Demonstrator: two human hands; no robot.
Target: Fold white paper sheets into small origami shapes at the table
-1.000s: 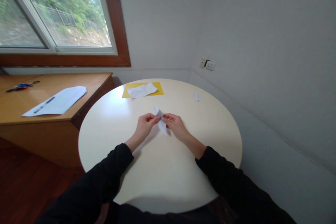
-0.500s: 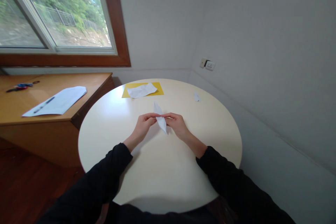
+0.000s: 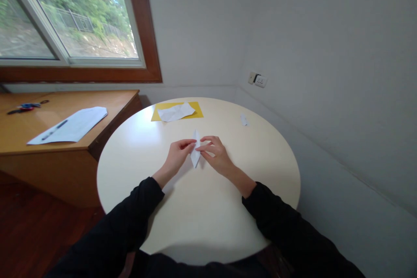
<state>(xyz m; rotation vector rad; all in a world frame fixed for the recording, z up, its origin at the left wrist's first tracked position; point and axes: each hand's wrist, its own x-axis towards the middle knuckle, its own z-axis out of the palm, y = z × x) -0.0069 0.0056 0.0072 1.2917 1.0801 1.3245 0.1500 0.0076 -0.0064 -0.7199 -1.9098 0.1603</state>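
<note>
A small folded white paper, narrow and pointed at both ends, is held just above the middle of the round table. My left hand pinches its left side between thumb and fingers. On the other side, my right hand has its fingers parted, with fingertips touching the paper's right edge. Behind the hands, a creased white sheet rests on a yellow sheet.
The round cream table carries a small white paper scrap at its far right. To the left, a wooden desk bears white sheets, a pen and scissors. Walls stand behind and right.
The folded paper has turned more upright and shifted slightly left. My right hand has loosened its pinch and spread its fingers, while my left hand keeps its grip.
</note>
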